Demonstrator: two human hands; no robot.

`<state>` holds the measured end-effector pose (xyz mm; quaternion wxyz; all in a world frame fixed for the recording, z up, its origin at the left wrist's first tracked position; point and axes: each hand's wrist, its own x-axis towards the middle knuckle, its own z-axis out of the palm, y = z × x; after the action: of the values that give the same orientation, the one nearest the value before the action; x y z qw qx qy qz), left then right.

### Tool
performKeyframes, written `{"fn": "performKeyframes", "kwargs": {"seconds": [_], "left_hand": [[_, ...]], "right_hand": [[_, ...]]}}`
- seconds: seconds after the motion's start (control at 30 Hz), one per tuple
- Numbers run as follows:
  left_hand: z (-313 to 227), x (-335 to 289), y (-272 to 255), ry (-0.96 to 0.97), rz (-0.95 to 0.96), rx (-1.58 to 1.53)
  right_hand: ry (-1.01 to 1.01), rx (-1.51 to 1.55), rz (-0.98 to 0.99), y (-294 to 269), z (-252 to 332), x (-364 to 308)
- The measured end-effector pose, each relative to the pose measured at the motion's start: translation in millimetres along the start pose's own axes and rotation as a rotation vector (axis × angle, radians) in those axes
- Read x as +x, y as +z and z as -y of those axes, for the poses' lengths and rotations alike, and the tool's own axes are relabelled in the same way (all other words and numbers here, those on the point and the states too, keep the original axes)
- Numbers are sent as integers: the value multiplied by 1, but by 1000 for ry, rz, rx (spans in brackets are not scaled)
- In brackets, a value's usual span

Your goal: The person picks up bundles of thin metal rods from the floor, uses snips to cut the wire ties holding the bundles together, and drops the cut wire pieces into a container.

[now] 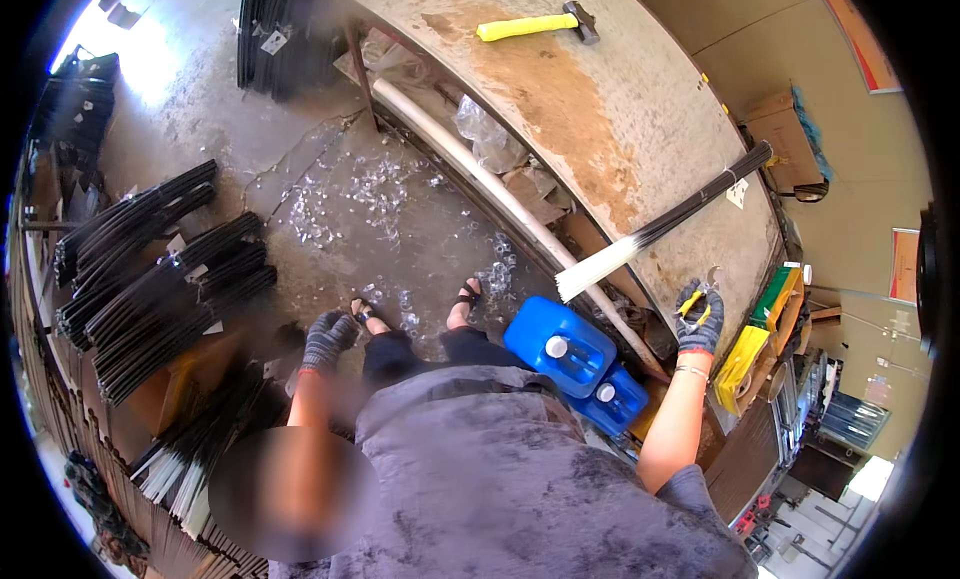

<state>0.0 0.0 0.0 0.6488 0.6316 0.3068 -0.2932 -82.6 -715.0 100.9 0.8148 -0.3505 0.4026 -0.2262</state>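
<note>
My right hand [701,322], in a grey glove, is closed around yellow-handled pincers [692,301] whose curved metal jaws point away over the near end of the worktable [690,264]. Just beyond it, a bundle of thin dark rods [690,205] with white ends lies across the table, the white ends jutting past its left edge. A small white tag hangs from the bundle. My left hand [328,340], also gloved, hangs low on the left above the floor, its fingers loosely bent and apart with nothing visible in them.
A hammer [530,26] with a yellow handle lies at the table's far end. Two blue jerrycans [560,347] stand beside the table. Stacked dark rod bundles [170,279] fill the left. Clear plastic scraps [375,199] litter the floor. Yellow and green boxes [740,369] stand at right.
</note>
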Motion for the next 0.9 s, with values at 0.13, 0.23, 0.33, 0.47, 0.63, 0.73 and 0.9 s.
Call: {"fn": "performKeyframes", "kwargs": {"seconds": [0.13,0.23,0.33,0.47,0.63,0.73,0.9], "left_hand": [[-20,22,-40,96,27,29],[-2,41,-28,53,85,-12],[2,53,-63,10,93,62],[-2,58,-90,-31,62,119],[-25,67,-102,48,121,79],[-72,43,-79,226,309,250],[-129,-17,-32,410,640,71]], "right_hand": [[45,218,271,103,-34,-87],[24,236,451,136,-4,-127],[-13,124,526,176,-6,-168],[-206,39,504,210,-14,-222],[78,-220,303,232,-87,-252],[43,-845,536,259,-147,-269],[-130,-1423,1016,343,-240,-307]]}}
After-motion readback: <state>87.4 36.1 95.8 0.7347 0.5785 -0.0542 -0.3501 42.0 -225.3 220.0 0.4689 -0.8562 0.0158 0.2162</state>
